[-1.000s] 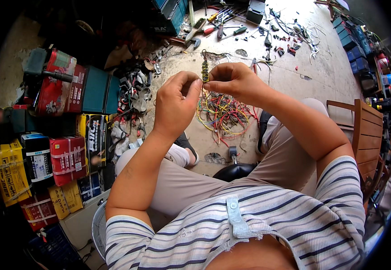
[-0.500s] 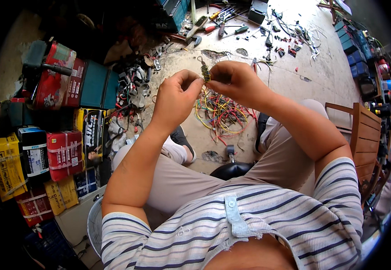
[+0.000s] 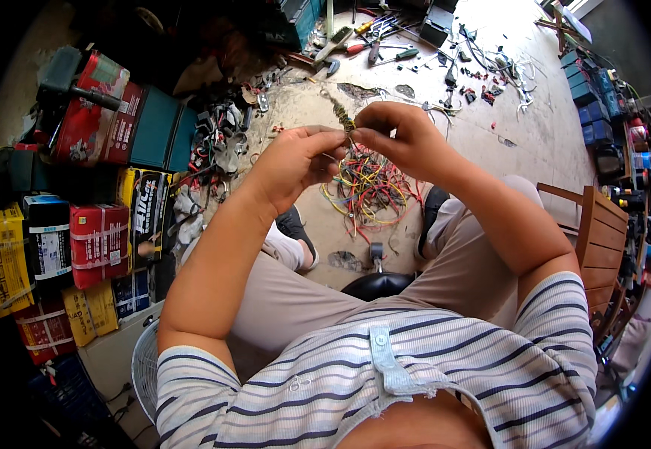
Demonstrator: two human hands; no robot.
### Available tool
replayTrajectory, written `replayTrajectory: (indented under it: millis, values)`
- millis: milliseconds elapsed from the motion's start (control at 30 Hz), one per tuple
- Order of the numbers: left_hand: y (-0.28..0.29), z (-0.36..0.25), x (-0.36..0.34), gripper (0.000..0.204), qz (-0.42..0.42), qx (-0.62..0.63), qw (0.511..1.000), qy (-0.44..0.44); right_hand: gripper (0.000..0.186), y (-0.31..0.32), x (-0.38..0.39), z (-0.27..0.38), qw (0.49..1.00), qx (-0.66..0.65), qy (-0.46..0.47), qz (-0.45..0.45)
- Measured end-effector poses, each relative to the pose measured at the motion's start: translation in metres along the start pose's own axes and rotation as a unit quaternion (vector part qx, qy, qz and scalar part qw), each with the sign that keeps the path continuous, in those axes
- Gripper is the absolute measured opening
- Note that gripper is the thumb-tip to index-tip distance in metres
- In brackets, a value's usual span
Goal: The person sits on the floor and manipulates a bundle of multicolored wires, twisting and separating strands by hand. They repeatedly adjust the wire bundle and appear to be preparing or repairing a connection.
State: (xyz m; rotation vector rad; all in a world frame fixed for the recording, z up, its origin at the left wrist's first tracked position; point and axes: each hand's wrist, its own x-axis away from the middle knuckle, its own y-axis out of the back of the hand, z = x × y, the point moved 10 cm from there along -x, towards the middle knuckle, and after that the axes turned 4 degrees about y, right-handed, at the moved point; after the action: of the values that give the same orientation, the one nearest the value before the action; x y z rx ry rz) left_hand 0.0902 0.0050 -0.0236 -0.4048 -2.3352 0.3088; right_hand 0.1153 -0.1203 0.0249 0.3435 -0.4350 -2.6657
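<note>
Between my hands is a short, knobbly twisted bundle (image 3: 342, 113), dark with yellowish strands and shaped like coiled wire. It sticks up and leans slightly left, a thin loop at its far tip. My right hand (image 3: 399, 136) pinches its lower end between thumb and fingertips. My left hand (image 3: 293, 159) meets it there, thumb and index finger pressed together at the same end; the exact contact is too small to tell. Below my hands, a tangled heap of wires (image 3: 370, 196) in red, yellow and black lies on the floor between my feet.
Boxes in red (image 3: 99, 238) and yellow (image 3: 5, 258) are stacked at left. Scrap parts (image 3: 224, 142) lie beside them. Screwdrivers (image 3: 396, 56) and cut wire pieces (image 3: 490, 71) are spread ahead. A wooden chair (image 3: 602, 239) stands at right, near loaded shelves (image 3: 632, 161).
My left hand has turned, its fingers now reaching further right to the bundle's lower end. The bundle leans more to the left. The whole view has shifted slightly.
</note>
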Motion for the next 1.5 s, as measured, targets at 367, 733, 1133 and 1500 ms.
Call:
replayTrajectory:
  millis: [367, 733, 1133, 1500]
  values:
    - [-0.036, -0.076, 0.052, 0.014, -0.101, -0.413, 0.784, -0.452, 0.020, -0.004, 0.006, -0.034, 0.957, -0.210, -0.199, 0.024]
    - [-0.048, -0.075, 0.060, 0.008, -0.122, -0.481, 0.707, -0.503, 0.023, -0.019, 0.011, -0.035, 0.923, -0.303, -0.229, 0.057]
    - [-0.013, -0.044, 0.017, 0.010, -0.104, -0.281, 0.906, -0.298, 0.020, -0.007, 0.009, -0.011, 0.992, -0.083, -0.098, 0.007]
    - [0.001, 0.012, -0.009, 0.012, 0.056, 0.068, 0.996, 0.020, 0.012, 0.001, 0.003, 0.013, 0.998, -0.033, 0.053, -0.007]
